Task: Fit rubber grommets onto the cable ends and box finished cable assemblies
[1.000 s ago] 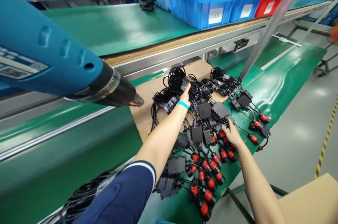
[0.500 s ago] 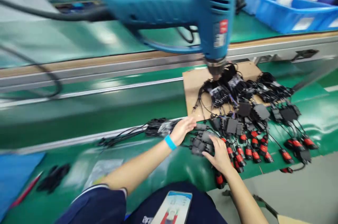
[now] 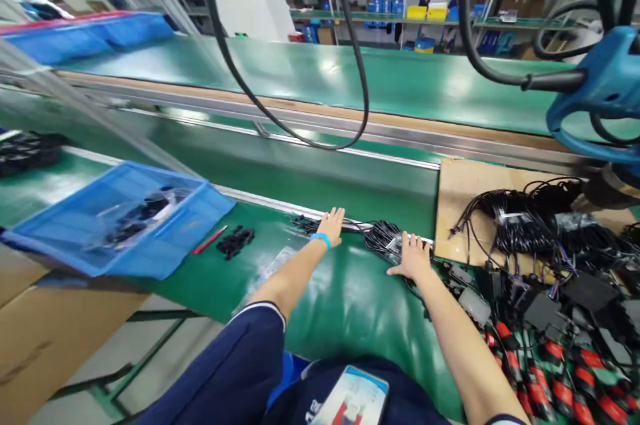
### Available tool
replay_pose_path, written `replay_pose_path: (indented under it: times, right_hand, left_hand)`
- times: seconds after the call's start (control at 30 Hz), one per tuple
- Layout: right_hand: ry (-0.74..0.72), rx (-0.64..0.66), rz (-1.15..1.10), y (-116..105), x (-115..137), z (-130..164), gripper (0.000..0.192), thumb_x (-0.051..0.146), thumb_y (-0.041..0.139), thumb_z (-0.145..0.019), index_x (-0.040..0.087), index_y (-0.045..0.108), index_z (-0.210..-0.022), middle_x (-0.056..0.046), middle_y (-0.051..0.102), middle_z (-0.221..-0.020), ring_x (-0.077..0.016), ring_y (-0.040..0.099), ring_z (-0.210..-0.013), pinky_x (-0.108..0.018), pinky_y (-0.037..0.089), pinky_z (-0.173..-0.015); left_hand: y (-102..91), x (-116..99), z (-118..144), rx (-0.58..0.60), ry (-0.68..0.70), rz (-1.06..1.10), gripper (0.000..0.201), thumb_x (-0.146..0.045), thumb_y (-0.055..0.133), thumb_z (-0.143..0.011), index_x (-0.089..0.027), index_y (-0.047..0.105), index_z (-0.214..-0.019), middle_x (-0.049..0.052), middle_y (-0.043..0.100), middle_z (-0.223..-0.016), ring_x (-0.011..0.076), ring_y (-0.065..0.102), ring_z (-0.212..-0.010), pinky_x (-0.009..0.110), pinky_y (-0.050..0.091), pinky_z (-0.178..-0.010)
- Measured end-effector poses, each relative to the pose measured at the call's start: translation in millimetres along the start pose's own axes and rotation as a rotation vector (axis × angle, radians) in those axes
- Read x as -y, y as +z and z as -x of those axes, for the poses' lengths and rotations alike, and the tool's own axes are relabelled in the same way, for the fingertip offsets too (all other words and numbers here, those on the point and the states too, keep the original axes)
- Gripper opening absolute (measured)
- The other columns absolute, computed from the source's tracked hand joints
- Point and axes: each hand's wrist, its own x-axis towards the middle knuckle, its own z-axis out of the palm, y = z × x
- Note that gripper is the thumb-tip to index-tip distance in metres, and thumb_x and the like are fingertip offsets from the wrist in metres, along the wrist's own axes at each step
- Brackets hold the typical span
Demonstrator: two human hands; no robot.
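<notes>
My left hand (image 3: 331,225), with a blue band at its wrist, lies stretched out over the thin cable ends near the back rail. To its right, my right hand (image 3: 414,257) rests with spread fingers at the right side of a coiled black cable bundle (image 3: 383,238) with a clear wrap. Both hands are open, and neither grips anything that I can see. Flat dark grey boxes (image 3: 474,306) on cables lie right of my right hand, partly behind the forearm. Black-and-red connectors (image 3: 537,385) lie nearer me at the right.
A blue bin (image 3: 125,238) with bagged black parts stands at the left. Beside it lie a red pen-like tool (image 3: 209,240) and small black parts (image 3: 235,241). More bundled cables lie on cardboard (image 3: 460,211). A blue power tool (image 3: 605,85) hangs at the upper right.
The view has swung left, bringing the blue bin into sight. My right hand has moved from the grey boxes to the cable bundle; my left hand has moved left along the cable.
</notes>
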Motion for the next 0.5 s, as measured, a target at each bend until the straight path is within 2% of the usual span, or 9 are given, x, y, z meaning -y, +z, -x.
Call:
replay_pose_path:
  times: [0.1, 0.2, 0.27, 0.37, 0.5]
  right_hand:
    - [0.063, -0.006, 0.048, 7.8, 10.4, -7.7, 0.135, 0.048, 0.093, -0.050, 0.014, 0.023, -0.161, -0.031, 0.034, -0.158, -0.0480, 0.030, -0.146, -0.068, 0.017, -0.115]
    - [0.071, -0.047, 0.042, 9.4, 11.1, -5.1, 0.121, 0.036, 0.091, -0.054, 0.018, 0.030, -0.158, -0.025, 0.049, -0.147, -0.0403, 0.042, -0.137, -0.060, 0.025, -0.114]
    - [0.060, -0.082, 0.017, 6.8, 9.1, 1.4, 0.111, 0.033, 0.088, -0.057, 0.020, 0.036, -0.154, -0.021, 0.053, -0.142, -0.0367, 0.045, -0.134, -0.055, 0.028, -0.113]
    - [0.037, -0.157, -0.030, -2.6, 3.6, 20.9, 0.098, 0.028, 0.082, -0.062, 0.023, 0.040, -0.151, -0.017, 0.054, -0.142, -0.0334, 0.045, -0.135, -0.051, 0.028, -0.115]
    - [0.061, -0.269, -0.100, -29.7, -12.4, 64.0, 0.090, 0.032, 0.077, -0.068, 0.023, 0.041, -0.149, -0.015, 0.055, -0.140, -0.0299, 0.048, -0.132, -0.047, 0.031, -0.114]
  left_hand:
    - [13.9, 1.1, -28.1, 0.086, 0.072, -0.061, 0.046, -0.038, 0.065, -0.097, -0.018, 0.057, -0.137, 0.013, 0.054, -0.145, 0.0310, 0.055, -0.130, 0.057, 0.046, -0.109]
    - [18.8, 4.2, -36.3, 0.137, 0.120, -0.080, 0.039, -0.037, 0.064, -0.097, -0.017, 0.060, -0.130, 0.012, 0.061, -0.134, 0.0270, 0.062, -0.119, 0.051, 0.053, -0.101]
    - [15.3, 7.2, -36.8, 0.147, 0.137, -0.062, 0.036, -0.036, 0.064, -0.097, -0.016, 0.062, -0.127, 0.011, 0.062, -0.131, 0.0259, 0.063, -0.116, 0.050, 0.054, -0.100]
    - [-1.2, 6.7, -34.2, 0.160, 0.150, 0.017, 0.032, -0.038, 0.064, -0.097, -0.015, 0.064, -0.119, 0.010, 0.066, -0.123, 0.0242, 0.064, -0.111, 0.048, 0.054, -0.099]
    - [-37.7, -15.3, -19.1, 0.185, 0.165, 0.233, 0.026, -0.038, 0.055, -0.099, -0.017, 0.062, -0.112, 0.004, 0.068, -0.085, 0.0229, 0.069, -0.084, 0.042, 0.055, -0.085]
